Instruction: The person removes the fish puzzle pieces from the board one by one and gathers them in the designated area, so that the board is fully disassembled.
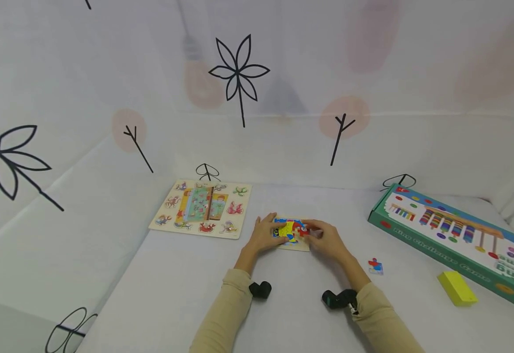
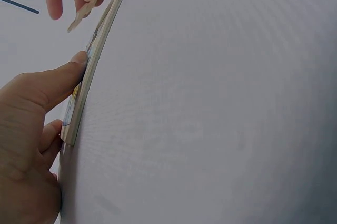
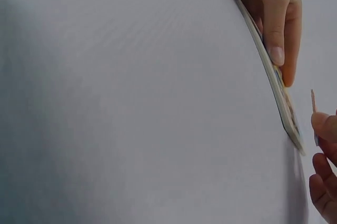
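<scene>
A small jigsaw puzzle board (image 1: 298,248), with blue, yellow and red pieces, lies mid-table. My left hand (image 1: 263,235) holds its left side, the thumb (image 2: 73,74) resting on top. Over the board's right part, my right hand (image 1: 329,241) pinches a thin puzzle piece (image 3: 313,100) between thumb and fingertips. That piece is tilted and apart from the board in both wrist views; only its edge shows clearly. To the right of the right forearm, a loose red and blue puzzle piece (image 1: 375,266) lies on the table.
A larger wooden picture board (image 1: 245,208) with sea animals lies at the back left. On the right are a long Ring Challenge Game box (image 1: 437,247) and a yellow block (image 1: 457,289). A patterned white cloth (image 1: 283,147) hangs behind the table.
</scene>
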`<state>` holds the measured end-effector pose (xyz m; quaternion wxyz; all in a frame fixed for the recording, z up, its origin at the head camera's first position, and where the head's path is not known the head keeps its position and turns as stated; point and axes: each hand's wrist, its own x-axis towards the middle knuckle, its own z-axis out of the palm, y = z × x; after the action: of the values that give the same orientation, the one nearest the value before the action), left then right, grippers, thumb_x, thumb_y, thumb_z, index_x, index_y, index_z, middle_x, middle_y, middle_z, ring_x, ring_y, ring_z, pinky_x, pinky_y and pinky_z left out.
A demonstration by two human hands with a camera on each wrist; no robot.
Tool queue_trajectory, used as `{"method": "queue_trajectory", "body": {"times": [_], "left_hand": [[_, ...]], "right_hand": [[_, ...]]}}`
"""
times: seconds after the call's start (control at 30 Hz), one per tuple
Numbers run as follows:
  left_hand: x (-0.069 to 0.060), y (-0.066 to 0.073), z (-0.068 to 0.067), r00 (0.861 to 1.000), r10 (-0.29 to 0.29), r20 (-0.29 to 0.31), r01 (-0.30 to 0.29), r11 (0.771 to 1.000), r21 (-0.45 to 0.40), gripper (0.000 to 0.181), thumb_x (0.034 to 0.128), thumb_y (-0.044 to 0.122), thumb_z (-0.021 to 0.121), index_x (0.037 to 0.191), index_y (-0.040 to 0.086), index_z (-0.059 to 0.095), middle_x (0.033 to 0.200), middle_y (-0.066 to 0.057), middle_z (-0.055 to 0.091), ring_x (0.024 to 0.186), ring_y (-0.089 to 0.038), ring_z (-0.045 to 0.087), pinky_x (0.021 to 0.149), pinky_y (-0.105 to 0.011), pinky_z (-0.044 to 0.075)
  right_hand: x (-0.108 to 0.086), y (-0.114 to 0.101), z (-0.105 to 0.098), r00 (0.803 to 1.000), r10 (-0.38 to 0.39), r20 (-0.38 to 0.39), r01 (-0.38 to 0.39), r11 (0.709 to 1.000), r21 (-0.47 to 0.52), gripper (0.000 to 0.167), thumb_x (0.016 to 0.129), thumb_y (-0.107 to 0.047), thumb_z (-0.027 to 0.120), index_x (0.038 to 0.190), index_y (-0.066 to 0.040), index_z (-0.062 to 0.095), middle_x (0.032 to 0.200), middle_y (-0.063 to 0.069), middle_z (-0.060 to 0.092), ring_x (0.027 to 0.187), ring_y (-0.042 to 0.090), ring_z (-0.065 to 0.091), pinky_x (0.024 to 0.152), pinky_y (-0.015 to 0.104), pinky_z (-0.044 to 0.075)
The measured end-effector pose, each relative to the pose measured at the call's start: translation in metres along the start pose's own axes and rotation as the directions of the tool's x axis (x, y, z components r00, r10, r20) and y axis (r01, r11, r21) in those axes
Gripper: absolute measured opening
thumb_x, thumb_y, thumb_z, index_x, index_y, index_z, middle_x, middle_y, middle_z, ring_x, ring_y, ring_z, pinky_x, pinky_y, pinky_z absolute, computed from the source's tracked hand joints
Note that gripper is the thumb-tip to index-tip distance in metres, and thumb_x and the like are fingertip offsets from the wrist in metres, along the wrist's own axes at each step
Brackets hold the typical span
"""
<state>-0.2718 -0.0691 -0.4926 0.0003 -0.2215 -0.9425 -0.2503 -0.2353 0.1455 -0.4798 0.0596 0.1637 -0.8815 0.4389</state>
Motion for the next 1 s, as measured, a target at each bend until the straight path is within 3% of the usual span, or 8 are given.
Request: {"method": "queue_trajectory", "body": {"times": [0.17,0.6,0.73,0.83,1.0], "left_hand": [[0.0,-0.001,0.0,1.0,-0.009,0.013,0.009,1.0,-0.003,0.052,0.0814,0.039,0.07,0.126,0.013,0.062,0.144,-0.016,0.041,0.137,-0.029,0.032,0.113,-0.055,0.015],[-0.001,0.0,-0.001,1.0,-0.022,0.016,0.022,1.0,-0.011,0.052,0.0815,0.038,0.069,0.126,0.013,0.062,0.145,-0.015,0.041,0.138,-0.028,0.031,0.113,-0.054,0.014],[-0.002,0.002,-0.002,1.0,-0.015,0.014,0.015,1.0,-0.021,0.052,0.0812,0.038,0.07,0.126,0.012,0.062,0.144,-0.016,0.041,0.137,-0.029,0.032,0.113,-0.055,0.014],[-0.002,0.002,-0.002,1.0,-0.012,0.015,0.012,1.0,-0.021,0.052,0.0814,0.038,0.069,0.126,0.012,0.062,0.144,-0.016,0.041,0.137,-0.029,0.032,0.113,-0.055,0.014],[-0.001,0.001,0.0,1.0,-0.013,0.015,0.014,1.0,-0.012,0.053,0.0814,0.038,0.069,0.127,0.012,0.061,0.144,-0.016,0.041,0.137,-0.028,0.032,0.113,-0.055,0.014]], "right_hand": [[-0.011,0.004,-0.017,0.999,0.037,0.017,-0.036,0.998,-0.046,0.037,0.084,-0.001,0.066,0.12,0.001,0.06,0.115,0.02,0.063,0.105,0.035,0.057,0.085,0.048,0.051],[-0.05,0.034,-0.086,0.997,0.042,-0.071,-0.052,0.988,-0.147,0.039,0.082,-0.001,0.068,0.12,0.004,0.059,0.109,0.024,0.064,0.101,0.04,0.058,0.077,0.046,0.053],[-0.063,0.041,-0.103,0.996,0.059,-0.072,-0.07,0.985,-0.158,0.039,0.083,-0.002,0.068,0.12,0.005,0.058,0.106,0.025,0.064,0.099,0.041,0.058,0.074,0.027,0.054],[-0.07,0.047,-0.112,0.996,0.07,-0.059,-0.078,0.985,-0.153,0.039,0.083,-0.002,0.068,0.12,0.006,0.058,0.106,0.026,0.064,0.099,0.042,0.058,0.071,0.012,0.047],[-0.075,0.056,-0.119,0.995,0.094,-0.043,-0.1,0.983,-0.156,0.038,0.084,-0.003,0.068,0.12,0.007,0.057,0.107,0.026,0.064,0.099,0.043,0.057,0.071,0.006,0.042]]}}
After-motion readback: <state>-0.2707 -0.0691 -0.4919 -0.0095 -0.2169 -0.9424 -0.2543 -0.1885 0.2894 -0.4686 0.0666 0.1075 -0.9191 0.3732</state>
